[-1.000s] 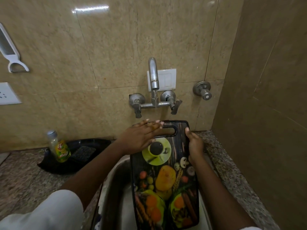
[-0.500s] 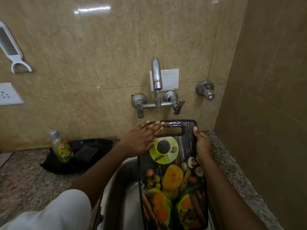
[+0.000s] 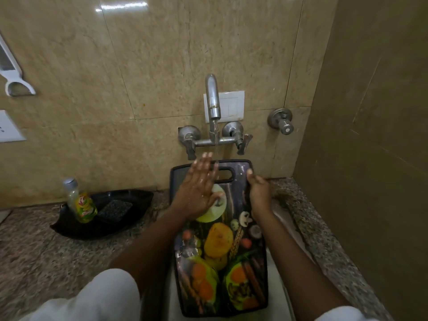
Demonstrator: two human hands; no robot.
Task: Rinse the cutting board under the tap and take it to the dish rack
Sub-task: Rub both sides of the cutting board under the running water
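Water now runs from the tap (image 3: 214,105) onto the cutting board (image 3: 222,239); left hand (image 3: 199,193) rubs flat, unclenched, right hand (image 3: 259,193) grasps its edge: rinsing underway.

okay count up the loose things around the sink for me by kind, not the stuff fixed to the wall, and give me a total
Cutting board: 1
Bottle: 1
Black tray: 1
Scrub pad in the tray: 1
Total: 4

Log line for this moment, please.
phase: rinsing | tap: running | cutting board: over sink | left hand: flat on board | right hand: gripping board's right edge
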